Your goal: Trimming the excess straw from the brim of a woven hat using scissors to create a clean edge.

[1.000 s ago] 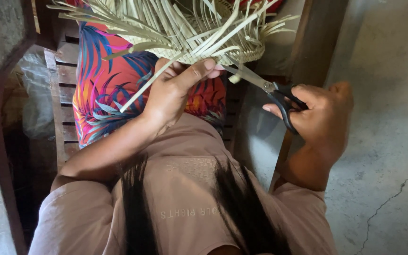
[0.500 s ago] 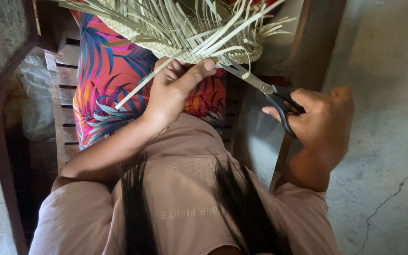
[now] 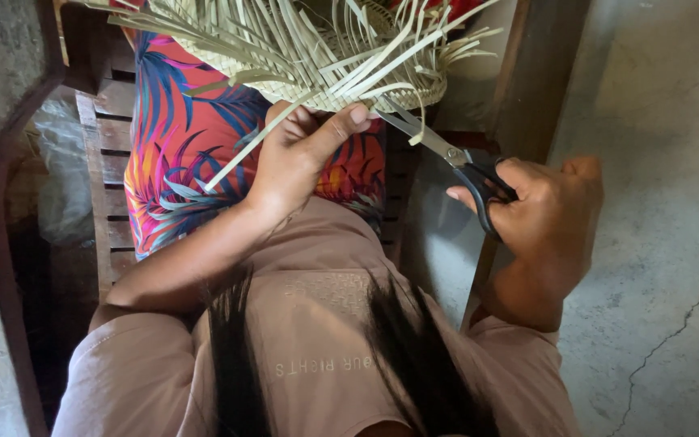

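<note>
On wooden slatted bench (image 3: pixel 111 154), patterned cushion (image 3: pixel 180 146); cracked concrete floor (image 3: pixel 657 243) beside.

woven mat (image 3: pixel 301 57) above left hand (image 3: pixel 297 158); scissors (image 3: pixel 455 162) to its right.

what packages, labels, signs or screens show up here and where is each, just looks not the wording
Printed lettering on the shirt: a single faint pale line across the beige fabric at the bottom centre, seen upside down from the head camera.
Clear plastic bag: crumpled, whitish, at the left edge behind the wooden chair slats; contents cannot be told.
No signs, screens or boxed packages are in view.
</note>
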